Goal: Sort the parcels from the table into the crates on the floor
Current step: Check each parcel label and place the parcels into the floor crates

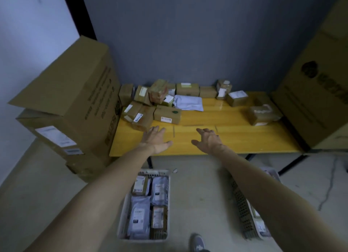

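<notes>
While stretched out over the table [235, 144], L hand [157, 138] and R hand [210, 140] hover w/ fingers spread, gripping nothing. Parcels [150, 105] crowd the tabletop from 10 to 12 o'clock — a few more at 2. On the floor, crate [154, 172] at 6 holds more pkgs; 2nd crate [242, 208] at 4.

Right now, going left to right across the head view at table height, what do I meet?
Stacked cardboard boxes, heap of brown parcels, white bag, parcel with a white label, taped parcel, big cardboard box.
</notes>
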